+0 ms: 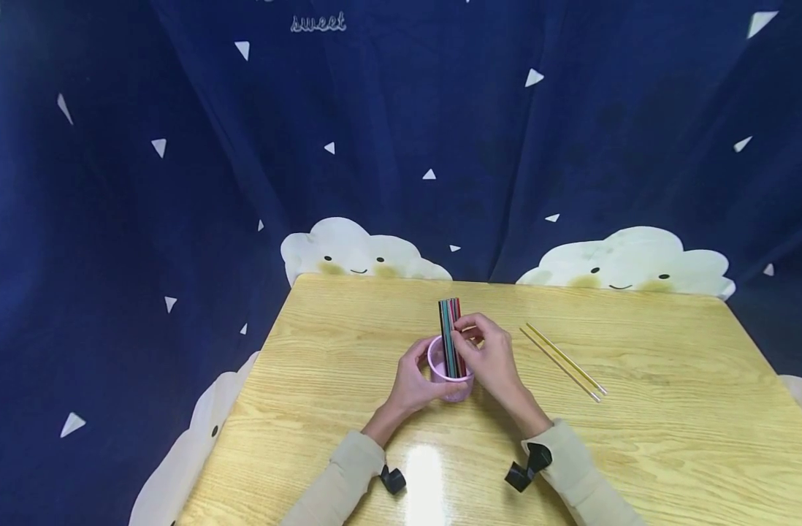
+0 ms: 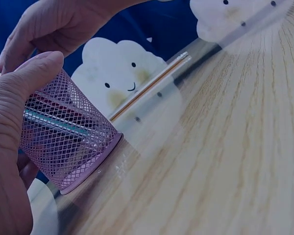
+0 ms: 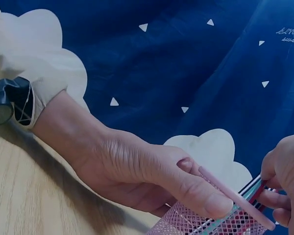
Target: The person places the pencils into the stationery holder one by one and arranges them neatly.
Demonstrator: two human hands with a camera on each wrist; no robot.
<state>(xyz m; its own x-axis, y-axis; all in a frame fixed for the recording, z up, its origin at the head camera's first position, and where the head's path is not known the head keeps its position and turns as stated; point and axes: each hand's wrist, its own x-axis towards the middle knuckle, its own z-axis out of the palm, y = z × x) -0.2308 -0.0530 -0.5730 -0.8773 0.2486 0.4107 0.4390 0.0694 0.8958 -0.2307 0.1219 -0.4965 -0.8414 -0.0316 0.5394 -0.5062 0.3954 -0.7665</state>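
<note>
Near mid-table, on my remote feed, the L hand (image 1: 417, 380) is wrapped round a pink mesh cup (image 2: 71, 132) & the R hand (image 1: 496, 358) pinches at the bundle of coloured sticks (image 1: 448, 329) standing in it. Right of that hand, a yellow stick (image 1: 565, 357) & a thinner stick (image 1: 559, 364) lie nearly parallel on the wood table (image 1: 670, 409); behind's a dk-blue curtain (image 1: 388, 95) w/ smiley clouds (image 1: 631, 256).

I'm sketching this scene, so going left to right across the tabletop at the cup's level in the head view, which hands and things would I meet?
Left hand → pink mesh cup → right hand → two loose thin sticks.
</note>
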